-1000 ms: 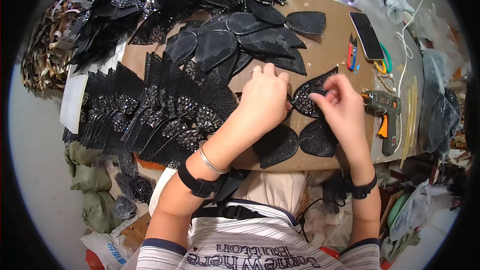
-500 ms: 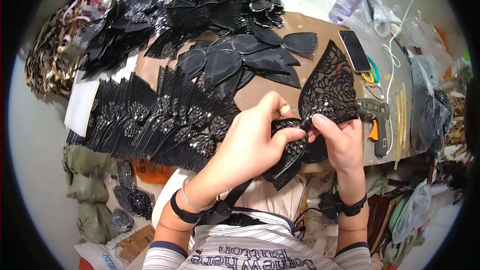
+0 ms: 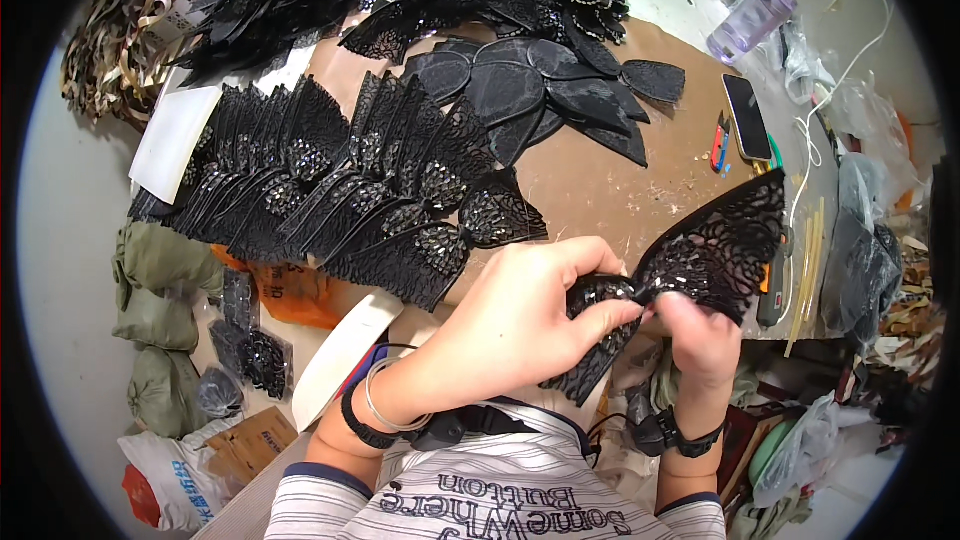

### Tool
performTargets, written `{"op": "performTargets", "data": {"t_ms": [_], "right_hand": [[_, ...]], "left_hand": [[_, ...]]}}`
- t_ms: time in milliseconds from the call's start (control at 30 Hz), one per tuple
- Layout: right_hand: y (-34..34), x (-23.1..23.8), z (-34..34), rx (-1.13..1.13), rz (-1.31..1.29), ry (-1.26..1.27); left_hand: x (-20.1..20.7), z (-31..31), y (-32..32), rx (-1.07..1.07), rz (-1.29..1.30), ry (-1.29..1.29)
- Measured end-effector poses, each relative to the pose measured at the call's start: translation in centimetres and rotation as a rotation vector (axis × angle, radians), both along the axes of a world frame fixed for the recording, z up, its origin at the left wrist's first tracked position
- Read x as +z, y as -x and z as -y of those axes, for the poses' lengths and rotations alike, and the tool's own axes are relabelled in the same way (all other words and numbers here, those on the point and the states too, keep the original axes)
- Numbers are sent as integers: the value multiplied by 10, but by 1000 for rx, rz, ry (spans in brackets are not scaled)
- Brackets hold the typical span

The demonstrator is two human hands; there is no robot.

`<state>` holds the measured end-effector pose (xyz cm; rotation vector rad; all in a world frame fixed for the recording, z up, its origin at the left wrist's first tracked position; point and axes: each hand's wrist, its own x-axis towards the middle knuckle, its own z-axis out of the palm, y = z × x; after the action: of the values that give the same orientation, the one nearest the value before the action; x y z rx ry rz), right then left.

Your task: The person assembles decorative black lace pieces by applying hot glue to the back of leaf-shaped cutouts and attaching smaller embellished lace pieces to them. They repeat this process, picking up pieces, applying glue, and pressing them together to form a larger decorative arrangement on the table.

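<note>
Both my hands hold one black lace bow piece (image 3: 705,255) with small beads, lifted above the near edge of the brown table (image 3: 600,180). My left hand (image 3: 520,315) pinches its beaded middle and covers the lower left wing, which hangs down. My right hand (image 3: 700,330) grips the middle from the right, below the spread upper wing. A row of finished black beaded bows (image 3: 340,190) lies overlapped on the table to the left.
Plain black mesh shapes (image 3: 540,90) lie mid-table, with more black bows heaped behind. A phone (image 3: 746,117), red and blue cutters (image 3: 718,138), a glue gun partly behind the bow, glue sticks (image 3: 805,270) and a purple bottle (image 3: 750,15) are at the right. Bags lie on the floor left.
The bow piece was lifted off the table and brought nearer to me; both hands now pinch its middle with the right wing spread upward.
</note>
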<state>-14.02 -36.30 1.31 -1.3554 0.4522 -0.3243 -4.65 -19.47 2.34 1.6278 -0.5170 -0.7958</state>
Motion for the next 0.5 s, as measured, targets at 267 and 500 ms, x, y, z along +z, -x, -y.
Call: {"op": "performTargets", "data": {"t_ms": [267,500], "right_hand": [[1,-15,-22,20,65,333],[12,-37,-28,133,339,941]], "left_hand": [[-17,-11,15,63,199,26],[-24,-25,45,174,535,-172]]}}
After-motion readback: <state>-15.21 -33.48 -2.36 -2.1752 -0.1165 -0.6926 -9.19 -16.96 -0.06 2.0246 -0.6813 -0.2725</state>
